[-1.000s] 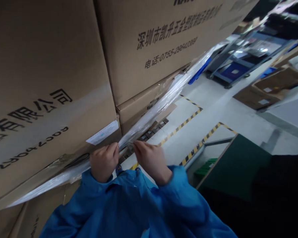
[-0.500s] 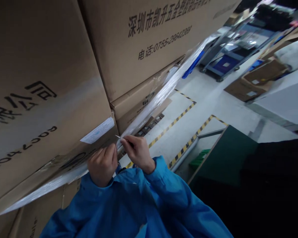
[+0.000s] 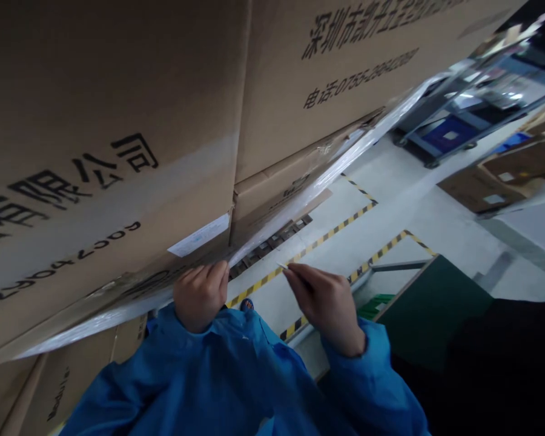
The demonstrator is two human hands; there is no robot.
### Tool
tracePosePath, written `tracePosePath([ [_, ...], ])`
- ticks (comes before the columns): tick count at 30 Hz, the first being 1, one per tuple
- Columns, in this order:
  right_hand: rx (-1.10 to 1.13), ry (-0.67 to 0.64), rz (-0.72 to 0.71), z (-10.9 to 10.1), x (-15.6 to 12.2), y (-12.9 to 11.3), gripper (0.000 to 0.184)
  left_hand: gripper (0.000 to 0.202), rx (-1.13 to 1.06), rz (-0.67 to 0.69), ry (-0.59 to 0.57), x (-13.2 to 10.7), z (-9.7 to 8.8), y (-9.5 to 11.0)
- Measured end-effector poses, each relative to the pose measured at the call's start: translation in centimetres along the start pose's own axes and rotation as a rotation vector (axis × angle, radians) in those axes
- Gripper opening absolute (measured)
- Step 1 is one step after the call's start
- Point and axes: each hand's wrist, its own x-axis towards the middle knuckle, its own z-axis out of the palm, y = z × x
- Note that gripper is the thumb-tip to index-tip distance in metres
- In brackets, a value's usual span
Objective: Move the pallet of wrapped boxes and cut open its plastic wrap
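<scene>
My left hand (image 3: 200, 297) is closed on the edge of a twisted band of clear stretch film (image 3: 295, 206), which runs along the lower part of the stacked cardboard boxes (image 3: 186, 163). Off to the right, clear of the film, my right hand (image 3: 324, 303) is closed in a pinch. A thin, pale, pointed piece (image 3: 282, 265) sticks out from its fingertips; its kind is too small to make out. Just above my left hand, a white label (image 3: 200, 235) is stuck on a box.
A wooden pallet (image 3: 272, 242) shows beneath the boxes. Yellow-black tape (image 3: 331, 233) marks the floor. On the right stand a green board (image 3: 436, 309) and, farther back, a wheeled cart (image 3: 454, 133) and an open carton (image 3: 485, 181).
My right hand has moved away from my left hand and the film, to the right, with the thin pale piece in its fingers. My left hand stays at the film. The view has shifted.
</scene>
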Motion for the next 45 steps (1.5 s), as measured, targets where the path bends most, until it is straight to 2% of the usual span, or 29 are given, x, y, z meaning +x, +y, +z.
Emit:
tracePosePath([
  [3, -0.118, -0.116, -0.027, 1.8, 1.2, -2.1, 0.035, 0.036, 0.014, -0.034, -0.039, -0.4, 0.2, 0.5],
  [5, -0.177, -0.231, 0.011, 3.7, 2.9, -3.7, 0.032, 0.036, 0.033, -0.071, -0.064, -0.7, 0.4, 0.6],
  [7, -0.197, -0.291, 0.058, 4.8, 4.3, -4.5, 0.03, 0.036, 0.052, -0.097, -0.078, -0.8, 0.7, 0.4],
  [9, -0.162, -0.283, 0.064, 4.9, 4.5, -4.4, 0.03, 0.038, 0.048, -0.094, -0.075, -0.6, 0.7, 0.2],
  [15, -0.004, -0.141, 0.021, 3.7, 2.5, -3.0, 0.037, 0.038, -0.001, -0.032, -0.046, -0.4, 0.2, 0.2],
  [18, -0.109, -0.221, 0.044, 4.0, 3.4, -4.1, 0.033, 0.037, 0.025, -0.029, -0.018, -0.7, 0.3, 0.4],
  [20, -0.15, -0.254, 0.01, 3.7, 3.7, -4.6, 0.03, 0.035, 0.022, -0.033, -0.006, -0.7, 0.3, 0.3],
  [23, -0.097, -0.109, -0.052, 2.7, 2.7, -4.1, 0.035, 0.034, -0.005, -0.017, -0.018, -0.5, 0.2, 0.1],
  [25, -0.124, -0.065, -0.022, 2.9, 2.3, -3.8, 0.036, 0.035, 0.016, -0.01, -0.035, -0.4, 0.3, 0.2],
  [28, -0.256, -0.217, 0.07, 4.8, 3.6, -4.1, 0.032, 0.033, 0.093, -0.018, -0.026, -0.5, 0.5, 0.5],
  [30, -0.278, -0.268, 0.094, 5.9, 4.8, -4.3, 0.031, 0.031, 0.121, -0.011, -0.002, -0.4, 0.6, 0.4],
  [32, -0.197, -0.229, 0.061, 5.8, 5.2, -4.0, 0.032, 0.031, 0.084, 0.003, 0.009, -0.2, 0.6, 0.1],
  [33, -0.122, -0.167, 0.025, 5.2, 5.0, -3.5, 0.032, 0.031, 0.053, 0.007, 0.002, -0.1, 0.4, -0.1],
  [36, 0.082, 0.139, -0.15, 2.6, 4.1, -1.5, 0.03, 0.028, -0.048, 0.029, -0.03, 0.4, -0.1, -0.6],
  [37, 0.1, 0.204, -0.225, 1.9, 4.0, -0.7, 0.028, 0.028, -0.065, 0.037, -0.037, 0.6, -0.2, -0.8],
  [38, 0.091, 0.212, -0.305, 1.5, 4.2, -0.1, 0.025, 0.028, -0.071, 0.041, -0.048, 0.8, -0.3, -0.8],
  [39, 0.073, 0.162, -0.381, 1.4, 4.7, 0.5, 0.022, 0.03, -0.068, 0.036, -0.071, 1.0, -0.4, -0.9],
  [41, 0.065, -0.021, -0.472, 1.9, 6.0, 1.5, 0.02, 0.03, -0.046, 0.007, -0.151, 1.5, -0.4, -0.9],
  [43, 0.122, -0.146, -0.471, 2.9, 7.4, 2.1, 0.022, 0.022, -0.033, -0.043, -0.258, 2.2, -0.3, -0.9],
  [45, 0.218, -0.191, -0.454, 3.7, 8.3, 2.5, 0.022, 0.018, -0.038, -0.101, -0.365, 2.8, -0.3, -0.8],
])
